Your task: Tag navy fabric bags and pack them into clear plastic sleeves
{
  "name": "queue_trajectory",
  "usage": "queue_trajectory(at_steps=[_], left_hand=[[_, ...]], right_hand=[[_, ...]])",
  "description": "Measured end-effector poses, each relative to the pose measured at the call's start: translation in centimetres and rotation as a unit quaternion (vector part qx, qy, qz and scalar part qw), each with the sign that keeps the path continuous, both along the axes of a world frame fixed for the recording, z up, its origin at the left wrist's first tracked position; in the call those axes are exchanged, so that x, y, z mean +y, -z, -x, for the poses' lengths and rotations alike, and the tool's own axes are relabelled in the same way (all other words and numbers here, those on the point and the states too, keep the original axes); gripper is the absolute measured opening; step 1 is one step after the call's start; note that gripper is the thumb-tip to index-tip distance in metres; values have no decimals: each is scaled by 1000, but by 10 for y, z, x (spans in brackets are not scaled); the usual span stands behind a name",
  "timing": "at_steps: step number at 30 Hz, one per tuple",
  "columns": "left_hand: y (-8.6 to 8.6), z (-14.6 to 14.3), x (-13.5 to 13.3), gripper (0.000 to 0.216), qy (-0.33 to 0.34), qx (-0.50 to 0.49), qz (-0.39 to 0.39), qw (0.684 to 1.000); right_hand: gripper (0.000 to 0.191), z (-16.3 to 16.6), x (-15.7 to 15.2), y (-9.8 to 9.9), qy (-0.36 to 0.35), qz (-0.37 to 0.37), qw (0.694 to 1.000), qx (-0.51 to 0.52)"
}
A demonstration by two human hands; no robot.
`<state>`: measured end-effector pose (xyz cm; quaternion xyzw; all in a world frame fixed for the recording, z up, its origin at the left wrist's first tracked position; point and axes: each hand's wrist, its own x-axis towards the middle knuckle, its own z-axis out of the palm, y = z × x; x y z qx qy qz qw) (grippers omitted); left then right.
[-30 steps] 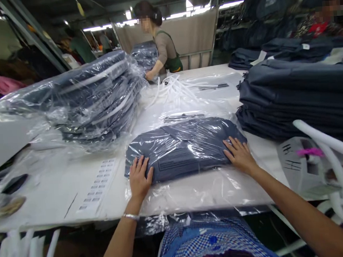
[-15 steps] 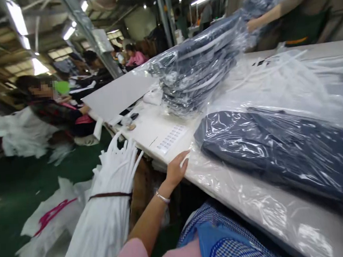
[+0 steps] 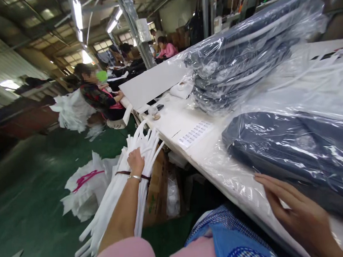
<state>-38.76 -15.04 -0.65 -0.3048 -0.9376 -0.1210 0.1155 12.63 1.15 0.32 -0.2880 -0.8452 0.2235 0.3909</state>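
Note:
My left hand [image 3: 136, 162] is closed at the upper part of a bundle of long white strips [image 3: 118, 202], just above the brown band [image 3: 124, 173] tied round it. Its fingers are curled in among the strips; how many they grip is hidden. My right hand [image 3: 300, 209] is open over the table's front edge, fingers stretched out and thumb apart. Its fingertips are beside a dark blue garment in a clear plastic bag [image 3: 272, 141] lying flat on the table; whether they touch the plastic I cannot tell.
A stack of bagged dark garments [image 3: 243, 57] stands at the back of the white table [image 3: 167, 119]. A sheet of labels [image 3: 195, 134] lies near the edge. Below are a cardboard box [image 3: 155, 196] and white bundled material [image 3: 89, 189] on the green floor. Another person [image 3: 98, 94] sits beyond the table's far end.
My left hand has gone from the table edge down to the white strips. My right hand has come into view. The view has swung left, and the co-worker's arm at upper right is gone.

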Motion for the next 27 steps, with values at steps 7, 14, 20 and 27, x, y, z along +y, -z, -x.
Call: queue_trajectory(at_steps=[7, 14, 20, 27], left_hand=[[-7, 27, 9, 34, 91, -45, 30, 994], [1, -16, 2, 32, 247, -41, 41, 967], [14, -17, -11, 33, 257, -29, 76, 963], [31, 15, -43, 38, 106, -39, 129, 985]], right_hand=[[37, 131, 4, -4, -192, 175, 964, -49], [75, 292, -21, -2, -290, 257, 920, -54], [19, 342, -26, 17, -317, 459, 826, -74], [22, 335, 11, 1, -222, 503, 830, 88]])
